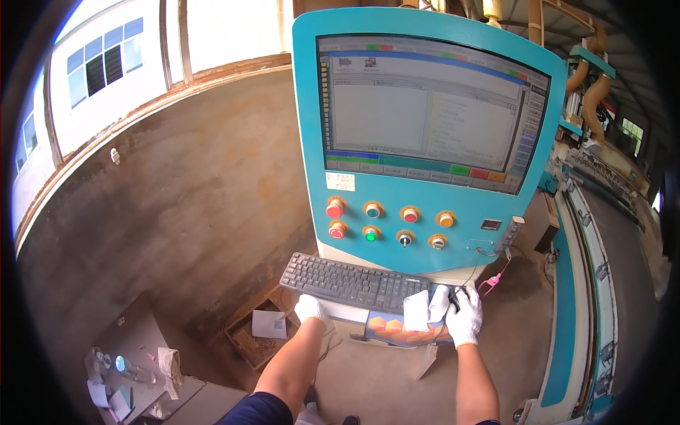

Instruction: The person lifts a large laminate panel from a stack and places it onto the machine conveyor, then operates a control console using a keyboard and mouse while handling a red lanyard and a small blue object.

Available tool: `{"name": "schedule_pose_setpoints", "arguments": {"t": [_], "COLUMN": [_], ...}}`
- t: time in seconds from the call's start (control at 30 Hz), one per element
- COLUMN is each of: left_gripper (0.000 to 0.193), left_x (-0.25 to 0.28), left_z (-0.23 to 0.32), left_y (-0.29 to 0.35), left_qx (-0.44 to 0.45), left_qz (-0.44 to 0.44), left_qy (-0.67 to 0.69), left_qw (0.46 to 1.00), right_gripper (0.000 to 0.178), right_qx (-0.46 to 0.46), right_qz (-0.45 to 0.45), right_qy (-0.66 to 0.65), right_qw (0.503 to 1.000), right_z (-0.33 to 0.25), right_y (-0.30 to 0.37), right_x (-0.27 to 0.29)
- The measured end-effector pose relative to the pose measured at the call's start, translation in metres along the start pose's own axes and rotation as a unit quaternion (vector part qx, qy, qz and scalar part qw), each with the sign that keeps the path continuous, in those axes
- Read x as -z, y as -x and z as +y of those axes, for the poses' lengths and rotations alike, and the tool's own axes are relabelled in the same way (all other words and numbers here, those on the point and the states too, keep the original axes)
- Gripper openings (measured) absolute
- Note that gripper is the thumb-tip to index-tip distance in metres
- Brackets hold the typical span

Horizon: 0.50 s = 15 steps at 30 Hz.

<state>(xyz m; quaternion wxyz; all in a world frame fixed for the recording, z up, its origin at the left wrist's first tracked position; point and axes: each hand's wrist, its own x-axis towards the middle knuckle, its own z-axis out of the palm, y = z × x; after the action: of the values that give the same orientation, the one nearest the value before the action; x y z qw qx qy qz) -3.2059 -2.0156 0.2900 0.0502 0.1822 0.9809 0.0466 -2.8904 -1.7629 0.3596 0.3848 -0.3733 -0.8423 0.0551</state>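
A person in white work gloves stands at a teal control console (418, 142) with a large screen (428, 113) and 8 round buttons (388, 223) in 2 rows of 4 below it. The right hand (464, 315) curls over a dark computer mouse (453, 299) on a colourful mouse pad (397, 329), gripping it beside the right end of the black keyboard (354, 282). A white paper slip (416, 310) lies just left of that hand. The left hand (309, 309) rests at the keyboard's near edge, its fingers loosely bent and holding nothing. A pink cord (494, 281) dangles from the console's right side.
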Motion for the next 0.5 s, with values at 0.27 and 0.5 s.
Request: {"name": "schedule_pose_setpoints", "arguments": {"t": [0.27, 0.5], "left_gripper": [0.018, 0.02], "left_x": [0.02, 0.019], "left_z": [0.009, 0.008], "left_y": [0.022, 0.024], "left_qx": [0.072, 0.103], "left_qz": [0.079, 0.093], "left_qy": [0.133, 0.222], "left_qw": [0.985, 0.965], "right_gripper": [0.041, 0.042], "right_qx": [0.01, 0.016], "right_qz": [0.01, 0.005], "right_qy": [-0.004, -0.002], "right_qw": [1.0, 1.0], "right_z": [0.004, -0.002], "right_y": [0.0, -0.001], "right_x": [-0.002, 0.0]}}
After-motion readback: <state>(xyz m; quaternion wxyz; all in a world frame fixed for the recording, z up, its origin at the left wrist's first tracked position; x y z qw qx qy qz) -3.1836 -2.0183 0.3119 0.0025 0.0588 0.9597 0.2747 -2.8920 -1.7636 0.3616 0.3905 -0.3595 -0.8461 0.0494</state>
